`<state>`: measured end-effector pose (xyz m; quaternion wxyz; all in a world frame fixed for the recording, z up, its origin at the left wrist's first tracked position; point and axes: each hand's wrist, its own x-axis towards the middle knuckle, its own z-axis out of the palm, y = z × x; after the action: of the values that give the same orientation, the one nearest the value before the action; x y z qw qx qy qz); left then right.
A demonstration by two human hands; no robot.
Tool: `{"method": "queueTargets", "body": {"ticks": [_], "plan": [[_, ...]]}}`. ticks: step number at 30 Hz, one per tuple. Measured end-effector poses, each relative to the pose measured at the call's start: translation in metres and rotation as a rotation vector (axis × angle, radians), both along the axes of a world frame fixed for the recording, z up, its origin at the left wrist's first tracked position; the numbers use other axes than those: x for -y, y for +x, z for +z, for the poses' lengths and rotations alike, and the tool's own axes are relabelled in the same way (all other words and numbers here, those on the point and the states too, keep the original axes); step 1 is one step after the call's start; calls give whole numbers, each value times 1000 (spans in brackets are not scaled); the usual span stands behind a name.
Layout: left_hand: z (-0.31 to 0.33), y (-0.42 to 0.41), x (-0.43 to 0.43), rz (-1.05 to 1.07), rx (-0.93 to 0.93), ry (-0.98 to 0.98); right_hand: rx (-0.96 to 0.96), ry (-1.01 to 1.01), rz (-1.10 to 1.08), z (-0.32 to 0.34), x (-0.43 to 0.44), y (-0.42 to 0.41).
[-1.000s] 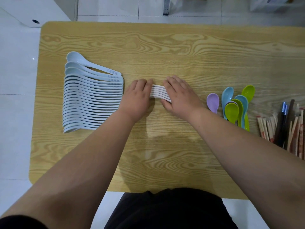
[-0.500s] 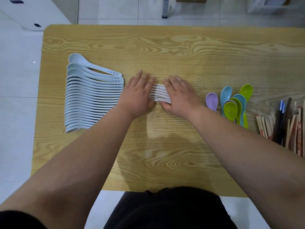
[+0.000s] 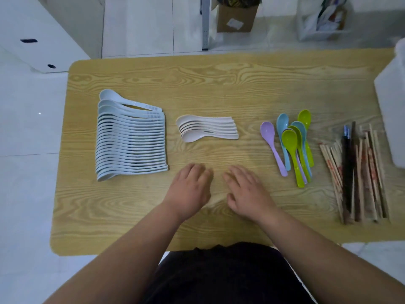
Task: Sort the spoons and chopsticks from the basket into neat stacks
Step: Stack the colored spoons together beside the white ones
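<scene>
Wood-grain table (image 3: 219, 84) with rounded corners stands on a white tiled floor (image 3: 28, 132), glossy, with thin grout lines. White cabinet (image 3: 37, 29) with dark handle slots sits beyond the table's far left corner. Past the far edge: a grey metal leg (image 3: 205, 23), a cardboard box (image 3: 237, 16) and a clear plastic bin (image 3: 322, 20).

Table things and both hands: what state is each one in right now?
Pale blue spoons: nested in a long neat row, lying flat.
Cream spoons: small tidy stack, untouched.
Coloured spoons: loose overlapping cluster.
Chopsticks: rough bundle, uneven.
Left hand: open, empty, over the table.
Right hand: open, empty.
</scene>
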<state>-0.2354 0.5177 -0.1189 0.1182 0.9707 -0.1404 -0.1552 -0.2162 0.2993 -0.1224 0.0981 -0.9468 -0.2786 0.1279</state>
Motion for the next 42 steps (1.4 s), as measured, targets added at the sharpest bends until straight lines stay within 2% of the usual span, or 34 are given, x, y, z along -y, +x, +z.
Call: {"method": "queueTargets", "body": {"ticks": [4, 7, 14, 19, 24, 28, 32, 34, 39, 42], "plan": [[4, -33, 12, -34, -148, 154, -93, -126, -58, -1, 8, -41], [7, -46, 19, -77, -151, 215, -149, -111, -101, 6, 15, -57], [9, -52, 45, -4, -243, 225, -257, -105, -189, 21, 58, -66], [12, -44, 59, 62, -255, 227, -187, -3, -302, 35, 103, -25], [17, -28, 91, 244, -338, 205, -79, 82, -455, 49, 147, 38], [22, -12, 136, 295, -376, 234, -218, 16, -501, 51, 174, 83], [31, 22, 179, 300, -398, 236, -306, 39, -455, 43, 187, 108], [40, 44, 199, 321, -379, 171, -347, 47, -459, 39, 189, 116], [62, 102, 243, 553, -298, -179, -438, 68, -512, 33, 190, 127], [67, 132, 255, 618, -259, -180, -488, 88, -605, 32, 191, 131]]}}
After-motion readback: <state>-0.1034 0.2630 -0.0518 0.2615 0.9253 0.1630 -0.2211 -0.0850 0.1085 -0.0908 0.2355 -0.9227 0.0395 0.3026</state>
